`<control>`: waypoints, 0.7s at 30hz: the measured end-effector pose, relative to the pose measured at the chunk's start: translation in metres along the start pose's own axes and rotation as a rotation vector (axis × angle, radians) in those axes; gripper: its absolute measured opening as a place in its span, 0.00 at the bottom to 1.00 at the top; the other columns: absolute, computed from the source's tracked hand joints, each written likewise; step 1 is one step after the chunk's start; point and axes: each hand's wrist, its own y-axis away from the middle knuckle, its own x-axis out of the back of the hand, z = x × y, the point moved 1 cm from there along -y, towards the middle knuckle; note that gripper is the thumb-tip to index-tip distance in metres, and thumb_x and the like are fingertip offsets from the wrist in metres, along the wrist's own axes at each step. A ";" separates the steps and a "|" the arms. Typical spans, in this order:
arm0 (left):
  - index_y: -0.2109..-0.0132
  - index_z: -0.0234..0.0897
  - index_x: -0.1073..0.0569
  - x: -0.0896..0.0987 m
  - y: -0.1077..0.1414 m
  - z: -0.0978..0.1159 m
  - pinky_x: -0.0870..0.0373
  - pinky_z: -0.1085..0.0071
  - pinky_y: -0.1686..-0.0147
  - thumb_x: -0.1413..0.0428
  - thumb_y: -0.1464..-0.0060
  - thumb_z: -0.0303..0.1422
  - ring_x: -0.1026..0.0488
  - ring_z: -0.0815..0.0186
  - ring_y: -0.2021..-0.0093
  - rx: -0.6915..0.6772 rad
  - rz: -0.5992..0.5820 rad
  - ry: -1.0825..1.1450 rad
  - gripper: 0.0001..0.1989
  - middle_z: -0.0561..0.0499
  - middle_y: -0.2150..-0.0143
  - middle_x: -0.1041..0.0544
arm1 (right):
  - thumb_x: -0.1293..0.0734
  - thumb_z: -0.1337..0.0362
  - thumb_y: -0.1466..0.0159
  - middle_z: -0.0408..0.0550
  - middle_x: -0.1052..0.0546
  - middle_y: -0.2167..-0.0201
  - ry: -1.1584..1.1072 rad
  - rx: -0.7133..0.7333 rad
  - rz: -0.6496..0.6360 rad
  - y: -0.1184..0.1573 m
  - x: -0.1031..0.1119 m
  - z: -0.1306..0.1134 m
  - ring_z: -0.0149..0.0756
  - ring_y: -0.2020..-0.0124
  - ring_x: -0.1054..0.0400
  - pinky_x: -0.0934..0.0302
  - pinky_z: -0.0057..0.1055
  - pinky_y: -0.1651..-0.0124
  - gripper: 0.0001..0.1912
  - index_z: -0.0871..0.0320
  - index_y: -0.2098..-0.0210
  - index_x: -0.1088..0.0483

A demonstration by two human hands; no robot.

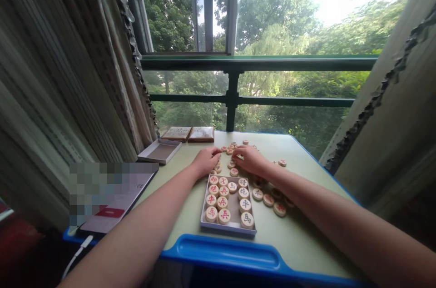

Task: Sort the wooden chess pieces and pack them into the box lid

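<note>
My left hand [206,161] is at the middle of the table, with its fingers bent and drawn together beside a short row of xiangqi pieces [218,168]; whatever lies between the fingertips is hidden. To its right, my right hand [251,158] reaches over scattered pieces, thumb and fingers curved apart near a xiangqi piece [231,165]. Another round piece [234,172] lies just below those fingers. Nearer to me sits a shallow white box [234,223]. Red-marked pieces [223,202] fill two columns on its left, and black-marked pieces [245,205] line its right side.
More loose pieces [268,200] lie right of the box, partly under my right forearm. A shallow box lid [160,151], two flat cases [201,134] and a tablet-like screen [119,206] are on the left. The table has a blue rim with a tray groove [228,251].
</note>
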 end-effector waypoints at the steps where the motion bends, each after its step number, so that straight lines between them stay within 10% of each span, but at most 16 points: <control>1: 0.60 0.35 0.25 0.000 0.001 0.000 0.33 0.69 0.57 0.49 0.50 0.33 0.27 0.62 0.60 0.002 0.000 0.006 0.13 0.46 0.60 0.22 | 0.37 0.67 0.43 0.49 0.23 0.63 -0.025 -0.029 -0.009 0.000 0.002 0.000 0.38 0.62 0.31 0.40 0.32 0.57 0.08 0.57 0.67 0.26; 15: 0.58 0.31 0.27 0.013 0.017 0.011 0.35 0.67 0.53 0.48 0.51 0.35 0.28 0.60 0.55 0.371 -0.032 0.343 0.14 0.43 0.56 0.24 | 0.42 0.64 0.38 0.51 0.25 0.56 0.156 0.048 -0.104 0.009 0.007 0.010 0.40 0.56 0.33 0.43 0.36 0.50 0.14 0.56 0.59 0.26; 21: 0.58 0.32 0.26 0.016 0.042 0.009 0.35 0.67 0.52 0.50 0.50 0.30 0.28 0.61 0.55 0.314 0.106 0.288 0.13 0.44 0.56 0.24 | 0.39 0.72 0.43 0.50 0.24 0.57 0.197 0.062 -0.166 0.014 0.015 0.015 0.43 0.56 0.33 0.43 0.37 0.51 0.16 0.56 0.58 0.26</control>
